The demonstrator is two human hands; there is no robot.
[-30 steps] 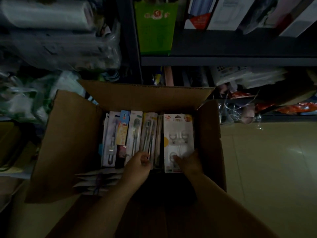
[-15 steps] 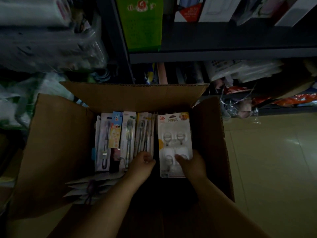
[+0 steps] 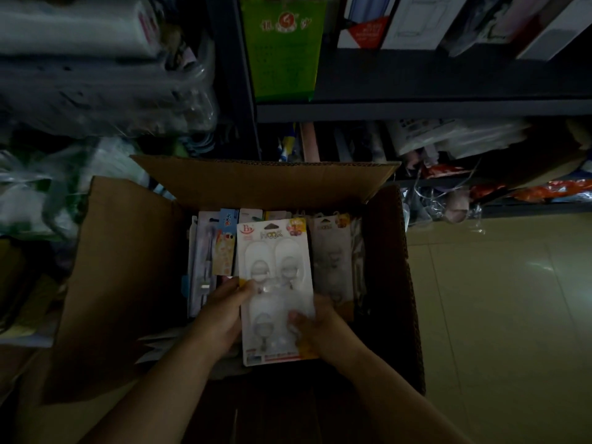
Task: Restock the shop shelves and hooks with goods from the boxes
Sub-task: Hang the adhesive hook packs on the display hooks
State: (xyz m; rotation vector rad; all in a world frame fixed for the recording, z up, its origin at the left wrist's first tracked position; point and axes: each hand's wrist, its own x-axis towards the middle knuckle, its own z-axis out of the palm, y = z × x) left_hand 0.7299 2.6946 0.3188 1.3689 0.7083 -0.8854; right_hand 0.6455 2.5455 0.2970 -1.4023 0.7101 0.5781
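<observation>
An open cardboard box (image 3: 128, 283) stands on the floor below the shelves. Both hands hold a white blister card of hooks (image 3: 275, 267) lifted over the box's middle. My left hand (image 3: 224, 309) grips its left edge, thumb on the front. My right hand (image 3: 312, 325) grips its lower right corner, thumb across the plastic. A second hook card (image 3: 331, 251) stays upright at the box's right side. Several toothbrush cards (image 3: 208, 251) stand upright along the left.
A dark metal shelf (image 3: 416, 107) runs above the box, carrying a green packet (image 3: 283, 43) and white cartons (image 3: 416, 20). Bagged goods (image 3: 96, 84) pile up at the left. Tiled floor (image 3: 496, 315) lies to the right of the box.
The right hand has lifted the front hook card up and leftwards out of its row, uncovering another behind. The left hand left the toothbrush cards and took the card's left edge.
</observation>
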